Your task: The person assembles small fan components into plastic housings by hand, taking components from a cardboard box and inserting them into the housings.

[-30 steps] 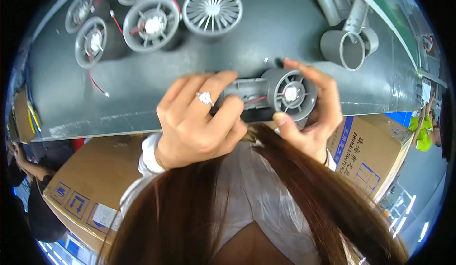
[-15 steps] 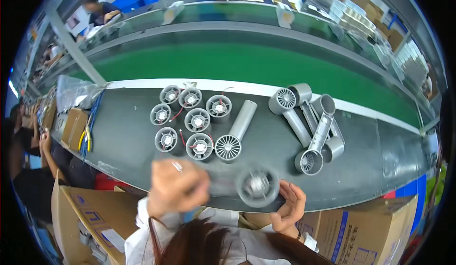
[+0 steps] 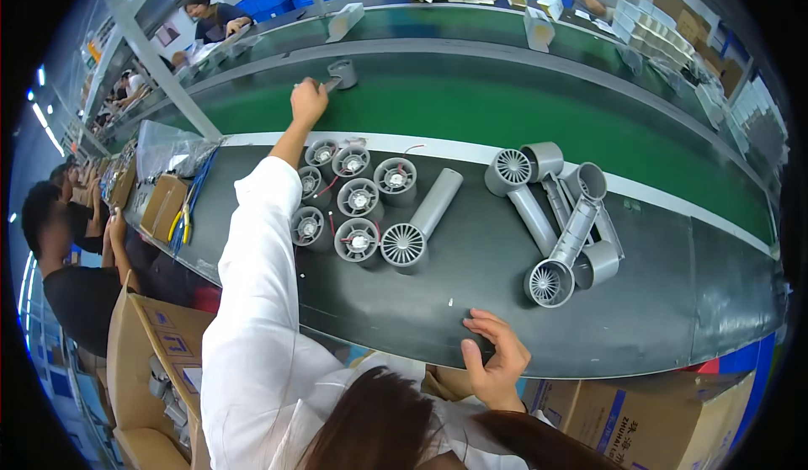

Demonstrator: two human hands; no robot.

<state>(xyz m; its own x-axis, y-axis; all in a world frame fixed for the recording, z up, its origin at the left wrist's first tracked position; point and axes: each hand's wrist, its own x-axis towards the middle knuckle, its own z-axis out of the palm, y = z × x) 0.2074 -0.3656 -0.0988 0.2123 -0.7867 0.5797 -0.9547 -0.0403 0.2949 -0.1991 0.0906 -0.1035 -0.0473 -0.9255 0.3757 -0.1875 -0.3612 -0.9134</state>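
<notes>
My left hand (image 3: 309,102) is stretched far out over the green belt. Its fingers are closed on the handle end of a grey fan housing (image 3: 343,74), whose round head lies at or just above the belt. Over the near edge of the dark worktop (image 3: 497,289), my right hand (image 3: 497,359) is open, its fingers apart and nothing in them. Several round grey fan units (image 3: 357,197) with white centres and red wires stand at the left of the worktop. Beside them lies a grey fan housing with a tube handle (image 3: 404,244).
More grey handled housings (image 3: 551,272) are heaped at the right. Yellow-handled pliers (image 3: 179,222), blue cables and a small carton (image 3: 164,207) lie at the left end. Open cardboard boxes (image 3: 614,419) stand below the near edge. People work at the left and across the belt.
My left hand has gone from the near edge out to the far left over the belt, with a fan housing in it. The blurred round fan piece by my right hand is gone from there.
</notes>
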